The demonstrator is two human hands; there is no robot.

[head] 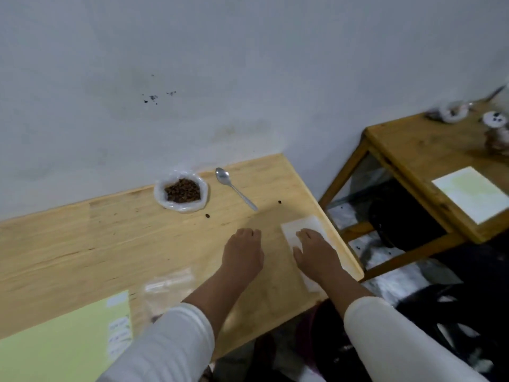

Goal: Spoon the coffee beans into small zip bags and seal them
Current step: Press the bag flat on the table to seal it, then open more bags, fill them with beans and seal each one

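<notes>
Wooden table (pixel 82 244) bears both my hands, palms down. Left hand (pixel 242 252) lies flat on bare wood, fingers loosely curled, holding nothing. Right hand (pixel 316 255) presses flat on a white stack of zip bags (pixel 300 224) near the table's right edge. Coffee beans (pixel 182 190) sit in a plastic-lined bowl by the wall; spoon (pixel 234 188) lies just beside it, untouched. One clear bag (pixel 168 282) lies near my left forearm.

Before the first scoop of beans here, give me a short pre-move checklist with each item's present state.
1. Coffee beans reachable in their open plastic bag: ok.
2. Spoon free on the table, beside the beans: ok.
3. Zip bag in a hand and opened: not ok, lies flat near the left sleeve.
4. Left hand free: ok, palm down.
5. Right hand free: not ok, resting on white stack.
6. Stray beans cleared: not ok.
</notes>
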